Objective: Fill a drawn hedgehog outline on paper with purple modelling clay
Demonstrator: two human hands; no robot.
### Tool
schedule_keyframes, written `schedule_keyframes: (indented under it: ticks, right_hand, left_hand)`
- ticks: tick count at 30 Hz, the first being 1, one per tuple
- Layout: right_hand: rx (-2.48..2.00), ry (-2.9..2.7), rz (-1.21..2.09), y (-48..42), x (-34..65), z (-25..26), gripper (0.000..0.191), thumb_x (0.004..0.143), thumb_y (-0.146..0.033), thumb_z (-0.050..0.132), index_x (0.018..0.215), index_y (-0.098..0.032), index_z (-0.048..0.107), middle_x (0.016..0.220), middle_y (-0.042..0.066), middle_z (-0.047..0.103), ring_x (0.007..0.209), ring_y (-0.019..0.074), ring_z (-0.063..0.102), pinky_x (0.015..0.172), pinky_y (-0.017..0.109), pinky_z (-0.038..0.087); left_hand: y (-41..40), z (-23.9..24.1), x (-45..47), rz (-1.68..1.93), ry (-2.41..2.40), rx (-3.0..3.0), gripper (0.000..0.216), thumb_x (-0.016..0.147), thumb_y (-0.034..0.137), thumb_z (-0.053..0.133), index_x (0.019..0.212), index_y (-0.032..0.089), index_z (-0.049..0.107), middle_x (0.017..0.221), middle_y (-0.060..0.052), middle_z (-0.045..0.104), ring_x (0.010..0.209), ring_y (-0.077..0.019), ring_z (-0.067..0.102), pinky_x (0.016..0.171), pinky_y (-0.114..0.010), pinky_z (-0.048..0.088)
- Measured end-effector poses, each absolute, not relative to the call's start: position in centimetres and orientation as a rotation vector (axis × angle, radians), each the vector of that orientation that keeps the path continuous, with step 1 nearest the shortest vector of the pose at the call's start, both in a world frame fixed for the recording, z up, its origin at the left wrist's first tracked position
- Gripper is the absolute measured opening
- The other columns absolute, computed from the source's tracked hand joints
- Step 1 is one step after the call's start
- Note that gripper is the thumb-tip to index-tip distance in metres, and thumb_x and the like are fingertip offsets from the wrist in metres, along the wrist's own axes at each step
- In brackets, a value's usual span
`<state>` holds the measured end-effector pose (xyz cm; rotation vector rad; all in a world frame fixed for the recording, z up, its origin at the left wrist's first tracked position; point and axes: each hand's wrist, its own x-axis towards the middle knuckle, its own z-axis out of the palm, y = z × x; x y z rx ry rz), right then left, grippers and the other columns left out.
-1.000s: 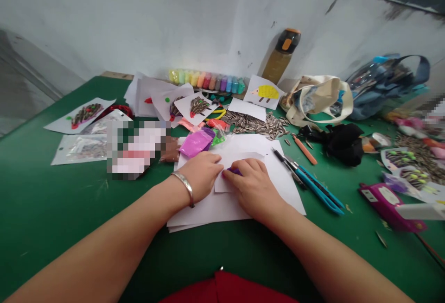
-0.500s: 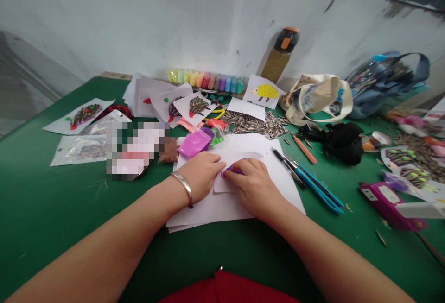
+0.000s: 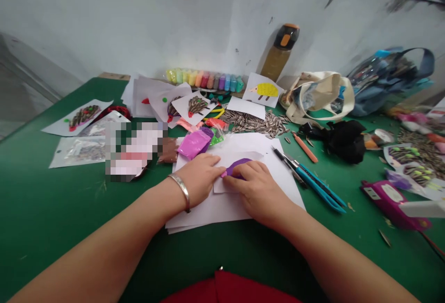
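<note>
My left hand (image 3: 200, 175) rests with curled fingers on a small white paper card (image 3: 239, 157) that lies on a stack of white sheets (image 3: 278, 187); a silver bracelet circles its wrist. My right hand (image 3: 259, 187) presses its bent fingers on a flat patch of purple clay (image 3: 236, 164) on the card. Both hands meet at the clay's left end, and the hands hide most of the card.
On the green table (image 3: 52, 201) lie a purple clay bag (image 3: 194, 143), a pile of sunflower seeds (image 3: 257, 124), blue scissors and a knife (image 3: 313, 180), an orange pen (image 3: 305, 148), hedgehog pictures (image 3: 196, 105), clay pots (image 3: 205, 79), a bottle (image 3: 281, 50), bags (image 3: 320, 94) and a magenta tool (image 3: 392, 198).
More of the purple clay shows beyond my right fingers than before; it spreads wider on the card. Both hands stay almost in place.
</note>
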<state>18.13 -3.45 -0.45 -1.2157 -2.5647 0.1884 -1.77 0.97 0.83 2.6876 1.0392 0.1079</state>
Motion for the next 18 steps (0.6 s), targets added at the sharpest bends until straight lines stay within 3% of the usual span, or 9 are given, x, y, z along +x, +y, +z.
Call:
schedule_keyframes:
  ticks: [6,12,18]
  right_hand:
    - [-1.24,-2.636,0.188,-3.33,18.02,-0.45,0.033,0.091,-0.013,0.046,0.114,-0.026,0.065,0.105,0.006,0.063,0.099,0.0235,0.047,0.091,0.041,0.032]
    - [-1.246,-2.614,0.271,-3.2,18.4,-0.42,0.045,0.085,-0.005,0.046,0.123,-0.024,0.06,0.107,0.006,0.064,0.099,0.0224,0.049,0.089,0.039,0.034]
    - [-1.239,-2.66,0.196,-3.2,18.01,-0.29,0.037,0.089,-0.011,0.046,0.119,-0.023,0.063,0.107,0.007,0.064,0.099,0.0232,0.048,0.092,0.041,0.032]
  left_hand:
    - [0.89,0.73,-1.71,0.057,1.029,2.724,0.026,0.094,0.016,0.043,0.106,0.016,0.066,0.105,-0.012,0.058,0.095,-0.0248,0.052,0.088,-0.038,0.042]
    - [0.79,0.74,-1.78,0.022,1.025,2.721,0.025,0.093,0.015,0.044,0.107,0.015,0.063,0.106,-0.011,0.057,0.095,-0.0239,0.052,0.087,-0.036,0.042]
    - [0.69,0.76,-1.68,0.005,1.023,2.735,0.026,0.093,0.014,0.043,0.107,0.016,0.065,0.109,-0.013,0.057,0.096,-0.0247,0.052,0.088,-0.038,0.041]
